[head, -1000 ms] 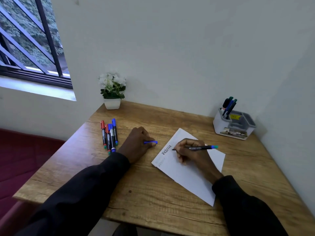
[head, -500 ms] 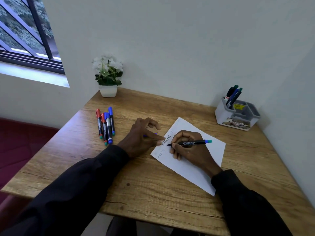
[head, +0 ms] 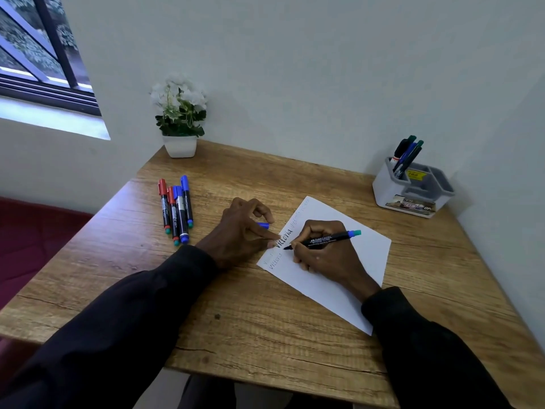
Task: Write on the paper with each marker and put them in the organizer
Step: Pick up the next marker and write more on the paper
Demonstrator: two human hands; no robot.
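Our right hand grips the blue marker, tip on the paper at mid-table; our left hand pinches the blue cap, forefinger straight on the paper's edge; the organizer stands back right.

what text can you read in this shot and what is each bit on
"Victoria": dark handwriting on the paper, at the marker tip.
"Victoria": paler, near the paper's left corner.
"FABER-CASTELL": barrel of the marker in the right hand.
Too blurred: yellow label and front sticker on the organizer, print on the loose markers, faint writing higher on the paper.
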